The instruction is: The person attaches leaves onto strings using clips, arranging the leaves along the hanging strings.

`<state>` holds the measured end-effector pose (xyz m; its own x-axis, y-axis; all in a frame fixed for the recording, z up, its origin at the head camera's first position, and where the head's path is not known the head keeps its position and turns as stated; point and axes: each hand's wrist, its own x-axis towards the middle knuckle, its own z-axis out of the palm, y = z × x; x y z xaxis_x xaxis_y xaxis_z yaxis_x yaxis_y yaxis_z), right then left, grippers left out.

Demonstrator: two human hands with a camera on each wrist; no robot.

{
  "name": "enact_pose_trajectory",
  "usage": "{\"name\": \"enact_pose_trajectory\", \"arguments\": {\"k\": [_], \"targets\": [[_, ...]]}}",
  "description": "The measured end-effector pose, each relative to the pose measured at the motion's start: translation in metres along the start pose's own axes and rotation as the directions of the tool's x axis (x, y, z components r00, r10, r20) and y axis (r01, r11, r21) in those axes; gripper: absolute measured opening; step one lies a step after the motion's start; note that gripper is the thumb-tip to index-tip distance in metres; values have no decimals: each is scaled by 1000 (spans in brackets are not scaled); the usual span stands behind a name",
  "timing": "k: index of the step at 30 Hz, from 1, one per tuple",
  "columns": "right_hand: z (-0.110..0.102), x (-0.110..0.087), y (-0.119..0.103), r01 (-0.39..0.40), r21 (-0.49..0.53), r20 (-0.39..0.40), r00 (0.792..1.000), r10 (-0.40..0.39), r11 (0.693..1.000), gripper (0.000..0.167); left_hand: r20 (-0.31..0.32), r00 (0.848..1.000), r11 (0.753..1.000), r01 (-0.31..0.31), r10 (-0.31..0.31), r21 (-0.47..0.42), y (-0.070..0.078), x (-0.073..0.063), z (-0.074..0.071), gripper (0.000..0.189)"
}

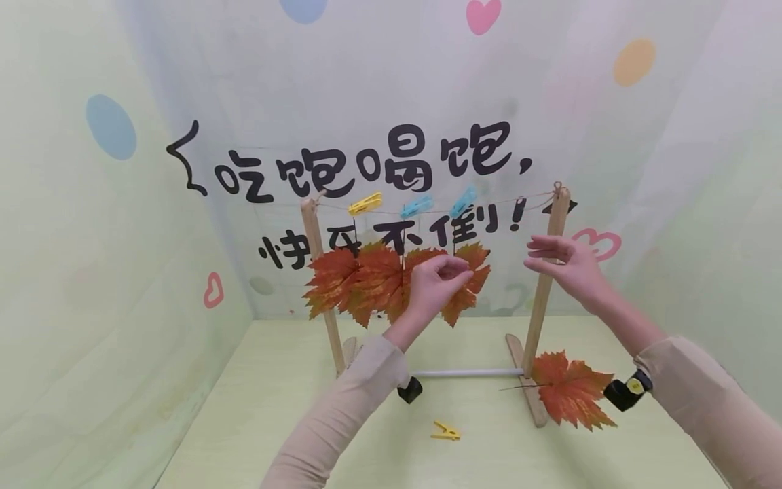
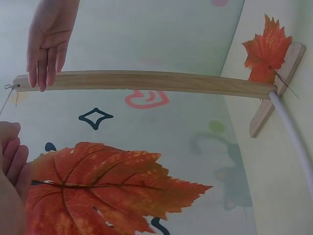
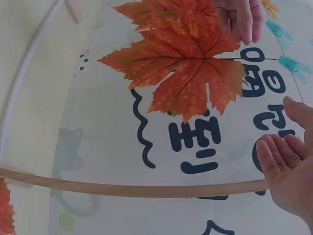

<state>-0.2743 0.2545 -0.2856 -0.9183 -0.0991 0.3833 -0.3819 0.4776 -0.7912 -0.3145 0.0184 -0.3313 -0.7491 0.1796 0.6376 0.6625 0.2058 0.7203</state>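
Red-orange artificial maple leaves (image 1: 332, 278) hang in a row by their stems from a thin string, held by one yellow clothespin (image 1: 365, 204) and two blue clothespins (image 1: 417, 206). My left hand (image 1: 436, 282) is in front of the rightmost hanging leaf (image 3: 186, 63), fingers loosely bent, with nothing in them. To the right, my right hand (image 1: 565, 261) is raised by the wooden post (image 1: 540, 305), its fingers extended and holding nothing. Another maple leaf (image 1: 574, 387) lies at the right foot of the stand, stem pointing left.
A loose yellow clothespin (image 1: 447, 431) lies on the pale table (image 1: 244, 421) in front of the stand. A white rod (image 1: 470, 373) joins the two posts low down. Behind stands a printed cloth backdrop (image 1: 366, 81) with black lettering.
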Motion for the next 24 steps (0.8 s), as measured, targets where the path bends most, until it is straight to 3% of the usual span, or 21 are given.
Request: {"name": "enact_pose_trajectory", "arguments": {"k": [7, 13, 24], "targets": [[-2, -24, 34, -21, -59, 14, 1000, 22, 998, 47, 27, 992, 992, 122, -121, -18, -19, -13, 19, 14], [2, -41, 58, -65, -76, 59, 996, 70, 995, 47, 22, 992, 992, 128, -128, 16, -33, -20, 30, 11], [13, -76, 92, -103, -135, 64, 992, 112, 985, 51, 114, 973, 976, 189, -201, 105, -59, -45, 41, 14]]}}
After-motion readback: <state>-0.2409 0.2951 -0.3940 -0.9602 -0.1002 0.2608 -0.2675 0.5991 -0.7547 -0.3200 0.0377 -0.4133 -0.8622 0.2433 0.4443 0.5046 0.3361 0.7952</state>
